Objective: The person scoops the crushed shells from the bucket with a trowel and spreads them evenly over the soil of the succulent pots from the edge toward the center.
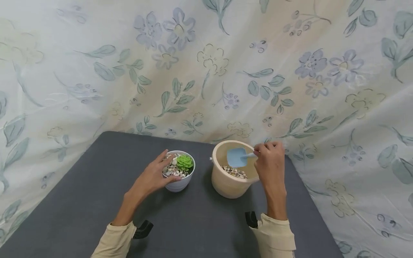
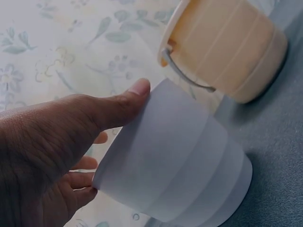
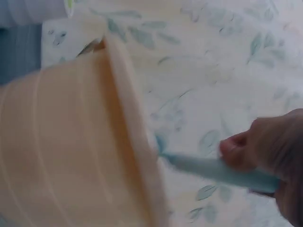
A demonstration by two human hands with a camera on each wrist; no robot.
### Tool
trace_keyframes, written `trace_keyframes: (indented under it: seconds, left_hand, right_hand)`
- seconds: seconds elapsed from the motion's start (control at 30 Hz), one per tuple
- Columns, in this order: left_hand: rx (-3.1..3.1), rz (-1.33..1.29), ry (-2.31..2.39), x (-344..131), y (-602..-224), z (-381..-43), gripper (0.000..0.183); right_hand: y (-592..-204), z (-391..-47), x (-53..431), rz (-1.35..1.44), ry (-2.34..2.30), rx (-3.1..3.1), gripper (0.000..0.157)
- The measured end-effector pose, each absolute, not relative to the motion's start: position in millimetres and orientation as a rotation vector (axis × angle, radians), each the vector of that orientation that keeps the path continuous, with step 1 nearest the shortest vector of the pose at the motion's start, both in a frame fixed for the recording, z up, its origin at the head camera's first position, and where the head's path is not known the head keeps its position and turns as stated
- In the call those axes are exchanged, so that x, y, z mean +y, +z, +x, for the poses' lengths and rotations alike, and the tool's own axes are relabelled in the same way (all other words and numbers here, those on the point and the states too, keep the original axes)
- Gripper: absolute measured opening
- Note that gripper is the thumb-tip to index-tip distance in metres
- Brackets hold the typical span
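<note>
A white ribbed plant pot [image 1: 178, 185] stands on the table, filled with pebbles and carrying a bright green succulent [image 1: 185, 162]. My left hand [image 1: 155, 175] holds the pot by its rim, thumb on the near side and fingers across at the far side. To the right is a cream bucket [image 1: 227, 186] with pebbles [image 1: 235, 172] in its bottom. With my right hand [image 1: 271, 163] I grip the handle of a light blue shovel [image 1: 237, 157], its blade inside the bucket's mouth above the pebbles. The right wrist view is blurred; there the bucket's wall hides the blade.
Under everything lies a dark grey tabletop [image 1: 190, 229]. A floral cloth [image 1: 206, 89] hangs behind the table and along its sides. The bucket's grey handle [image 2: 184, 75] hangs down its side, facing the pot.
</note>
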State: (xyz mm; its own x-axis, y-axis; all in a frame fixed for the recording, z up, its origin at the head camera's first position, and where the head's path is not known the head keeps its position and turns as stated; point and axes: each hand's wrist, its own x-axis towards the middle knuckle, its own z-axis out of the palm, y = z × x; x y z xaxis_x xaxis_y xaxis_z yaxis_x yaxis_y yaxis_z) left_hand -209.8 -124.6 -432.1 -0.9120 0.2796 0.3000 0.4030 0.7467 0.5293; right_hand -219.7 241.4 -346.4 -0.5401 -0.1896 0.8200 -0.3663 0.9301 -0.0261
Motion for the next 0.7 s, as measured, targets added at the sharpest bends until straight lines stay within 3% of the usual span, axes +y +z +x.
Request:
trace_keyframes:
  seconds: [0.4, 0.5, 0.63, 0.7]
  left_hand:
    - [-2.710, -0.629, -0.938, -112.9, -440.9, -214.1, 0.088]
    - [-2.713, -0.629, -0.934, -111.7, -441.0, -213.8, 0.087]
    - [-2.726, -0.656, -0.932, -112.6, -439.6, -211.8, 0.087]
    - [-2.741, -0.652, -0.935, -117.1, -437.4, -208.0, 0.089]
  right_hand:
    - [-376.8, -235.6, 252.3, 0.395, 0.361, -2.766, 0.007]
    - [-378.3, -238.2, 254.6, 0.449, 0.355, -2.810, 0.014]
    - [-381.4, -236.7, 258.1, 0.492, 0.440, -2.680, 0.010]
    - [-384.7, -227.5, 261.5, 0.434, 0.499, -2.542, 0.020]
